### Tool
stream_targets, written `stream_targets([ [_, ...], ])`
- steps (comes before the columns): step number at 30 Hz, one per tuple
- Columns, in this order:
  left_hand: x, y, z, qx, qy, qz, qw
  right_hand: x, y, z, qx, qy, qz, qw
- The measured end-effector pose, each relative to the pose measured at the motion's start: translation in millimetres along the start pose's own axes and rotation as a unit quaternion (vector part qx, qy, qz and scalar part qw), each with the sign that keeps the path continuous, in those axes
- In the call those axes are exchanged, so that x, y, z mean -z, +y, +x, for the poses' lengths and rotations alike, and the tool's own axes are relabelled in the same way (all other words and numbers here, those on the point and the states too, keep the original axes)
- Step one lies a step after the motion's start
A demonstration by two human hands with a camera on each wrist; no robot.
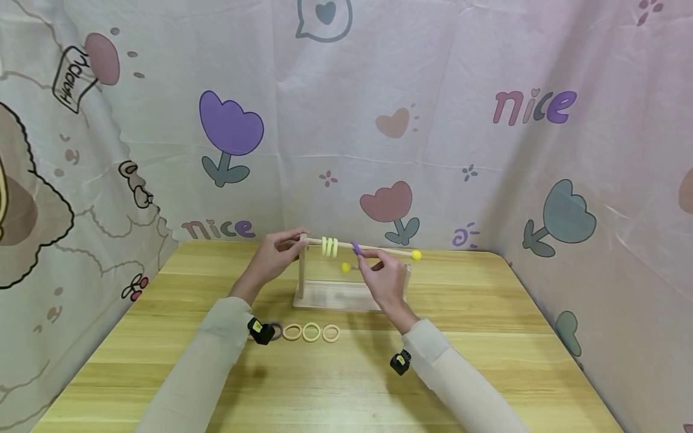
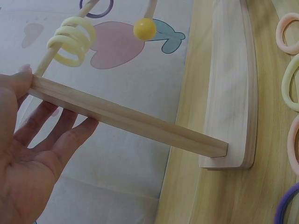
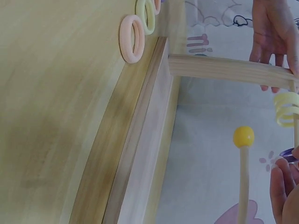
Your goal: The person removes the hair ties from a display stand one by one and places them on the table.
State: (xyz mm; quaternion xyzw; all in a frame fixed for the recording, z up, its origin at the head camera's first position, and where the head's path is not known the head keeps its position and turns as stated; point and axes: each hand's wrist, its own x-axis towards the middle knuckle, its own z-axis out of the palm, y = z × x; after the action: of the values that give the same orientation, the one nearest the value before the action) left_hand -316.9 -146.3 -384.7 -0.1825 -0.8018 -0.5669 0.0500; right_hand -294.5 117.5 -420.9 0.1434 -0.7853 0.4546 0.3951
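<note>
A wooden stand has a flat base (image 1: 335, 294) and an upright post (image 1: 302, 270). From the post's top a thin rod runs rightward to a yellow ball (image 1: 416, 255). My left hand (image 1: 276, 255) grips the top of this post, thumb above and fingers beneath, as the left wrist view shows. Several pale yellow rings (image 2: 70, 44) hang together on the rod near that hand. Farther along, my right hand (image 1: 385, 276) pinches a purple ring (image 1: 355, 247) that encircles the rod. A second rod with a yellow ball end (image 3: 243, 136) sits lower, partly hidden by the right hand.
In front of the stand, a row of loose rings lies on the wooden table (image 1: 346, 385): purple (image 2: 280, 210), peach (image 2: 293, 144), pale yellow (image 2: 286, 88) and another peach (image 3: 125, 42). My left wrist camera overlaps the row's left end. A printed curtain (image 1: 335, 120) stands behind.
</note>
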Motion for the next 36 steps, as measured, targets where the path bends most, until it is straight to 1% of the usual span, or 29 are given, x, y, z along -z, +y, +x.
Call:
stream_targets([
  [15,0.2,0.2,0.0,-0.003,0.001,0.006,1.0,17,14,-0.2,0.007,0.019,0.0,0.9998],
  [22,0.3,-0.6,0.4,0.0,-0.001,0.002,1.0,27,19,-0.3,-0.006,0.025,0.002,0.9997],
  [28,0.8,-0.5,0.7,-0.001,-0.002,-0.004,1.0,34,29,0.8,-0.001,0.038,-0.008,0.9992],
  [31,1.0,0.2,0.5,-0.002,-0.003,-0.004,1.0,38,32,1.5,0.001,0.044,-0.005,0.999],
  [36,0.7,1.4,-0.2,0.001,-0.002,-0.001,1.0,44,37,2.1,-0.008,0.049,0.002,0.9988],
])
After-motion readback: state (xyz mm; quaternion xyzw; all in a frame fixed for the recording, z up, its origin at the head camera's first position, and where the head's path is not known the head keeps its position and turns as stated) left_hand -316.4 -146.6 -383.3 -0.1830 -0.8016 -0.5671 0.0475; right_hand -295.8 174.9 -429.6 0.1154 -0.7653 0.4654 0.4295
